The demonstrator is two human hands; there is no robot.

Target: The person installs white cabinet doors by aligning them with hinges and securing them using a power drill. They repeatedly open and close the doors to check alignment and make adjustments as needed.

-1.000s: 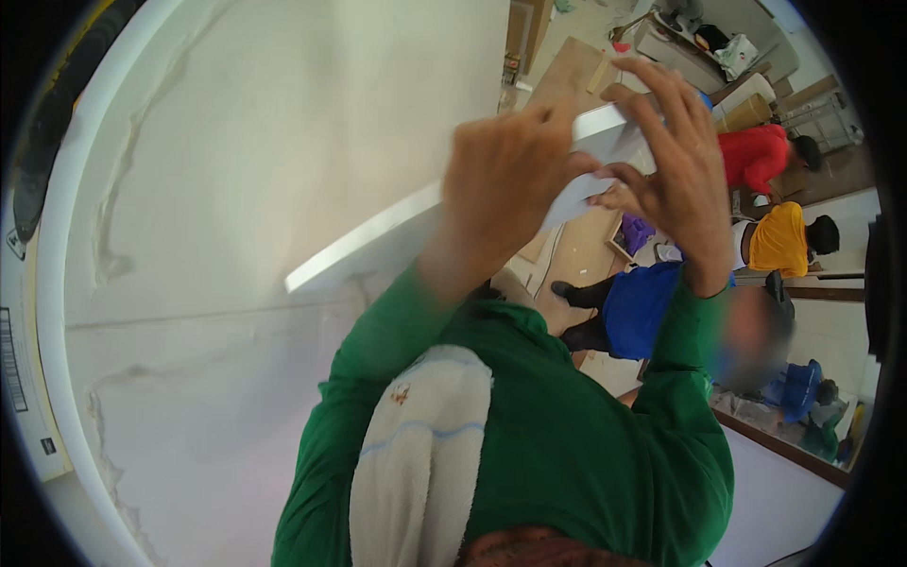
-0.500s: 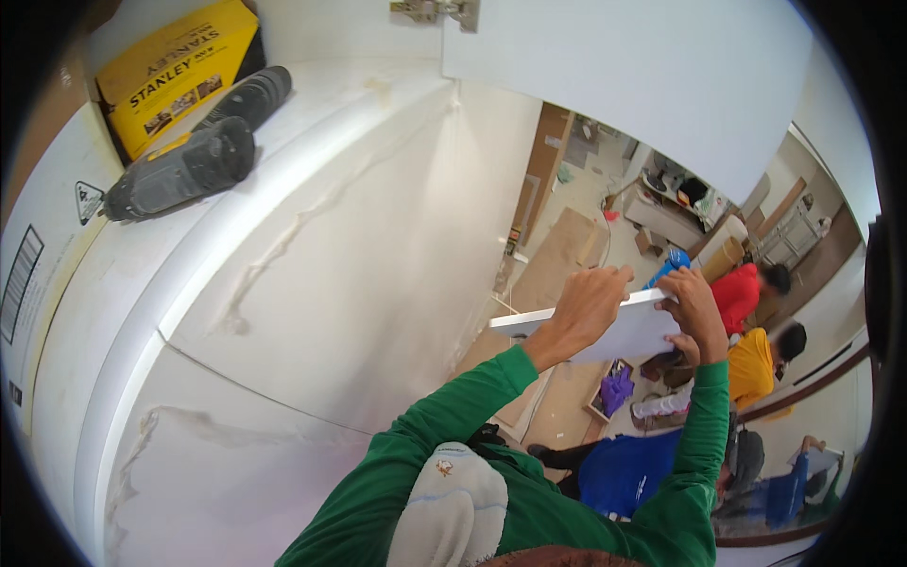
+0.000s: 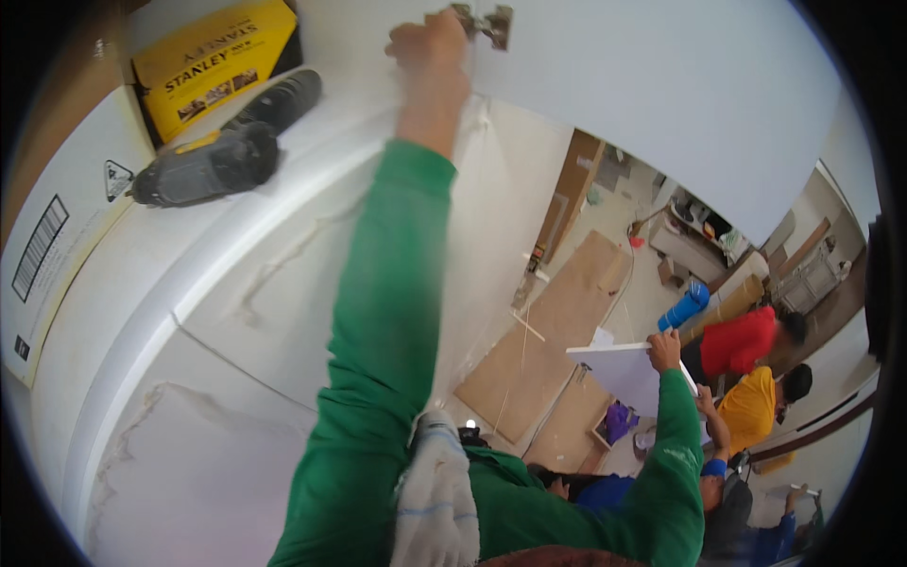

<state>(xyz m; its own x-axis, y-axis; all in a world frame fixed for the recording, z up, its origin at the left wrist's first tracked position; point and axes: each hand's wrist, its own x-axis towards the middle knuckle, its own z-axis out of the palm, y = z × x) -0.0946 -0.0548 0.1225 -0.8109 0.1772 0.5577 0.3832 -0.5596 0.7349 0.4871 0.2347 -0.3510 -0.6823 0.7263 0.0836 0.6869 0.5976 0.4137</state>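
My left hand (image 3: 430,45) is raised at the upper left, its bent fingers closed over one side of a metal cabinet hinge (image 3: 495,26). Slight blur hides the fingertips and part of the hinge. The hinge joins a large white door (image 3: 652,85). Lower down, my right hand (image 3: 665,350) grips the top edge of a smaller white panel (image 3: 619,373), which carries a metal fitting near its left corner. Another person's hand (image 3: 706,402) is at this panel's right edge.
A black and yellow cordless drill (image 3: 213,165) lies on the white ledge beside a yellow box (image 3: 222,66). Below are wooden boards (image 3: 557,331), a blue cylinder (image 3: 683,306) and people in red (image 3: 740,340), yellow (image 3: 748,402) and blue (image 3: 605,491) shirts.
My left hand has left the smaller panel and moved up and left to the hinge. The right hand still grips that panel, which is now lower. My view has shifted slightly.
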